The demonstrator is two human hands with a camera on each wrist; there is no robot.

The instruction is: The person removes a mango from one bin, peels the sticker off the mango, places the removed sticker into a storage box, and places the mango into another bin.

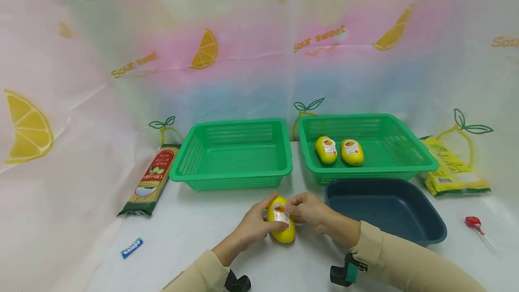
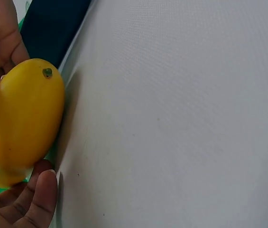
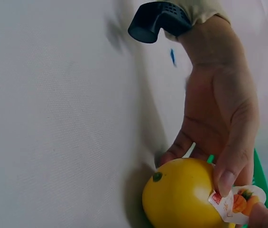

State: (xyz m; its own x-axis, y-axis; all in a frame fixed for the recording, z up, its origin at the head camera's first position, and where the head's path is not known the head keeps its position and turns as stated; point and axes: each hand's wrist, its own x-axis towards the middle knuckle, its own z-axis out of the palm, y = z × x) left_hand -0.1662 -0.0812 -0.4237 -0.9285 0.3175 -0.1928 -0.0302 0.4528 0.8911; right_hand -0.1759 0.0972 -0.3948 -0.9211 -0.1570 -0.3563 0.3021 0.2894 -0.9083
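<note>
left hand [image 1: 255,224]: fingers curled round the yellow mango [image 1: 281,220], thumb pressing on the sticker's edge; holds the fruit from its left side
right hand [image 1: 310,211]: fingertips pinch the sticker [image 1: 281,214] on the mango's top face; in the right wrist view a corner of the label [image 3: 235,204] lifts off the skin
yellow mango: on the tablecloth [image 1: 194,233] near the front edge, about centre, in front of the gap between the two green baskets; stem dot visible in both wrist views [image 2: 47,72]
left green basket [image 1: 233,179]: back centre of the table, nothing seen in it
right green basket [image 1: 409,148]: back right, touching none of the hands; two more mangoes [image 1: 326,149] [image 1: 352,152] with stickers lie side by side at its left end
dark blue tub [image 1: 430,220]: just in front of the right basket, right of the right hand
noodle pack [image 1: 152,179]: left of the left basket, slanted
yellow bag [image 1: 452,168]: back right corner
small blue wrapper [image 1: 131,247]: front left
red-headed item [image 1: 473,223]: right edge
</note>
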